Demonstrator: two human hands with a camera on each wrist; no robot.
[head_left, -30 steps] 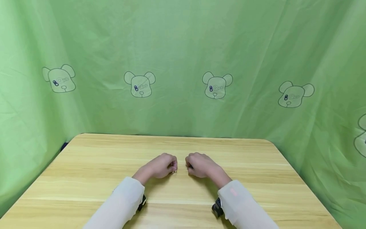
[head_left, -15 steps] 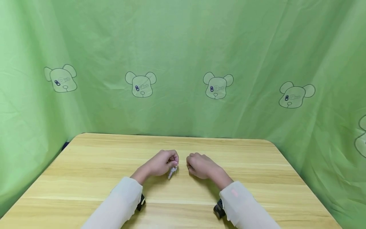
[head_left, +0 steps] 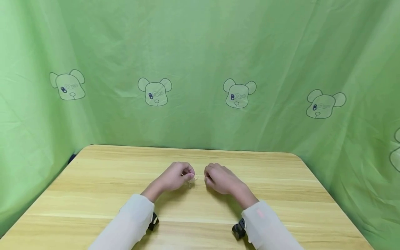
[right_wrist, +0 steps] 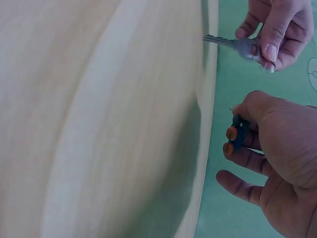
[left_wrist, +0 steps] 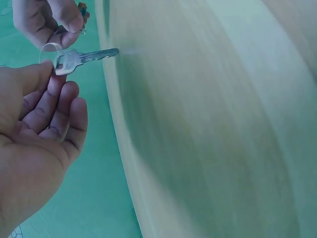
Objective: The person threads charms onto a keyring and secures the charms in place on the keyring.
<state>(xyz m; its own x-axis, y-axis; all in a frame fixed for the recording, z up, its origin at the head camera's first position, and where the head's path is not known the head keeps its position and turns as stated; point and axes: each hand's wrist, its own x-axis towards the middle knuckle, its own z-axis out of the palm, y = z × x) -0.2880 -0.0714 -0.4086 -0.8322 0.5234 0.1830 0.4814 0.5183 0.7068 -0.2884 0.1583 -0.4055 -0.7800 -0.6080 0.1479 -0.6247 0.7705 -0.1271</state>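
Left hand [head_left: 175,177]: thumb and fingertips pinched together on a thin ring [left_wrist: 41,49]. Key [left_wrist: 70,61] at the ring, blade pointing out from the fingers; blurred in the head view. Right hand [head_left: 220,178]: thumb and fingers clamped on a small dark trinket [right_wrist: 241,130] with orange ends; its exact shape cannot be told. Hands near each other, not touching; key and trinket apart, both held over the wood-grain table [head_left: 187,225]. Pale sleeves [head_left: 123,222] cover both forearms, a black device [head_left: 239,230] under each cuff. Beyond the table: green curtain [head_left: 200,41], printed with a row of outlined bear heads [head_left: 156,99].
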